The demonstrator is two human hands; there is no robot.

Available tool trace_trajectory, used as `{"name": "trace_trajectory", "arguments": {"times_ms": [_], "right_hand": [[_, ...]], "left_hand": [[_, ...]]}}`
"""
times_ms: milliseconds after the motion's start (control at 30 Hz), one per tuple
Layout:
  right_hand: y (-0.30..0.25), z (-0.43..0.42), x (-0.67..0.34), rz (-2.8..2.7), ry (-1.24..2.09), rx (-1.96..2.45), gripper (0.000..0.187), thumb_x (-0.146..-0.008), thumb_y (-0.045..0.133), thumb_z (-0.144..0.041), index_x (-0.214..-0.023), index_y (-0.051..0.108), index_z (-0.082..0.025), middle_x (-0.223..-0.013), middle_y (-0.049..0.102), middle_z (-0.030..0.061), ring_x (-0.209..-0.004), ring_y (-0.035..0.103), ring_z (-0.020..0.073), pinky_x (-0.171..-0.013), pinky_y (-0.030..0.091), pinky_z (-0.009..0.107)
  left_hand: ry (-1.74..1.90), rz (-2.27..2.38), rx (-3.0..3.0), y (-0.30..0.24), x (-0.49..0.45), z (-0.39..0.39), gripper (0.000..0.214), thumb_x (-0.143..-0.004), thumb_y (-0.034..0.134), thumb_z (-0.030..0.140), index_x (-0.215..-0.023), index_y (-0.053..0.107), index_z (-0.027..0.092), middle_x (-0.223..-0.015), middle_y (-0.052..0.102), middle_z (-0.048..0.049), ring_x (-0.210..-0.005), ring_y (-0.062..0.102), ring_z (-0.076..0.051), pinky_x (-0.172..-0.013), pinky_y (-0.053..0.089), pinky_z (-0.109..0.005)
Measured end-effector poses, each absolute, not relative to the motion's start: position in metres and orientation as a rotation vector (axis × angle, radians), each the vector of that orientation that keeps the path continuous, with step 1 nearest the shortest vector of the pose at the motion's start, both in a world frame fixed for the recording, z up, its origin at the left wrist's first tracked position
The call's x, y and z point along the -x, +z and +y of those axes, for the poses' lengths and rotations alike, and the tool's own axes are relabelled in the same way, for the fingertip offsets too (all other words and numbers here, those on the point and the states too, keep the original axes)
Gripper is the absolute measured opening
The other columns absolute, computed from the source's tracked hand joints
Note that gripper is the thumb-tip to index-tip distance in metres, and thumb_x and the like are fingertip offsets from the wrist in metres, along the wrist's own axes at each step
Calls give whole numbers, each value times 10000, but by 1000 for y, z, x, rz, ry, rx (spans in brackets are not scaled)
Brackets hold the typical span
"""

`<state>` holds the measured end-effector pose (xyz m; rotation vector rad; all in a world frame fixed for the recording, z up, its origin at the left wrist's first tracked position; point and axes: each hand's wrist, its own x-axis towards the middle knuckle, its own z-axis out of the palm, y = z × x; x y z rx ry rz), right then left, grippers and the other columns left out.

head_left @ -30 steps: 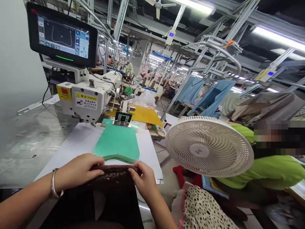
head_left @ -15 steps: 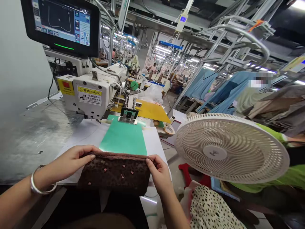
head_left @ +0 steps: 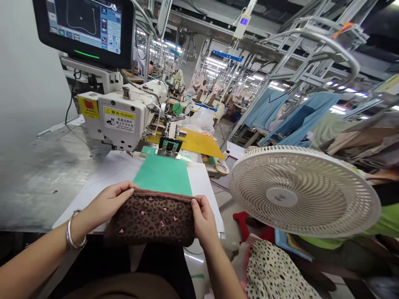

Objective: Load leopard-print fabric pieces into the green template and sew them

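A brown leopard-print fabric piece (head_left: 152, 218) with small pink hearts lies at the near edge of the white work surface (head_left: 204, 187). My left hand (head_left: 106, 203), a silver bangle on its wrist, pinches the fabric's upper left corner. My right hand (head_left: 204, 220) grips its upper right corner. The fabric's top edge overlaps the near end of a green template plate (head_left: 163, 174), which runs away from me to the clamp (head_left: 169, 146) under the white sewing machine (head_left: 121, 120).
A white fan (head_left: 304, 191) stands close on the right, with a person in a green top behind it. A touchscreen monitor (head_left: 85, 27) hangs above the machine. A yellow plate (head_left: 199, 143) and a tape roll (head_left: 221, 168) lie beyond. Spotted cloth (head_left: 274, 270) sits at lower right.
Both hands have lifted the leopard fabric up from below the table edge and spread it flat over the near end of the green plate. The view has tilted down a little.
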<state>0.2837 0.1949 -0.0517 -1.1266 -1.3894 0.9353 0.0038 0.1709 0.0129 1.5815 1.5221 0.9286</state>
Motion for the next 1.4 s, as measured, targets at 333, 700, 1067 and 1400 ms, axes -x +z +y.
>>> {"name": "trace_trajectory", "arguments": {"times_ms": [333, 700, 1067, 1400], "right_hand": [[-52, 204, -289, -1506, 589, 1132, 225, -996, 449, -393, -877, 542, -226, -749, 578, -3, -695, 554, 170, -643, 410, 274], [-35, 213, -293, -1503, 904, 1104, 282, -996, 477, -469, -861, 575, -242, -747, 582, 12, -699, 558, 180, -616, 446, 258], [2, 190, -260, -1355, 904, 1179, 410, -953, 478, -630, -843, 576, -247, -721, 537, 9, -679, 506, 192, -617, 401, 300], [-42, 177, -268, -1371, 800, 968, 312, -991, 458, -522, -901, 529, -232, -782, 526, 2, -732, 508, 179, -669, 435, 282]], "left_hand": [[1080, 1670, -1684, -12, -9, 178, 431, -907, 485, 593, -1128, 578, 235, -1023, 666, -44, -951, 612, -221, -793, 477, -265], [1081, 1410, -993, 11, -2, 191, 515, -819, 610, 668, -1101, 523, 246, -852, 668, -23, -762, 620, -206, -686, 484, -285], [1473, 1912, -1388, -6, -13, 198, 377, -972, 421, 492, -1200, 537, 215, -837, 594, -22, -753, 573, -200, -698, 449, -294], [1665, 1821, -1889, 2, 4, 141, 268, -964, 485, 386, -1135, 619, 229, -1078, 690, -30, -914, 654, -197, -838, 512, -287]]}}
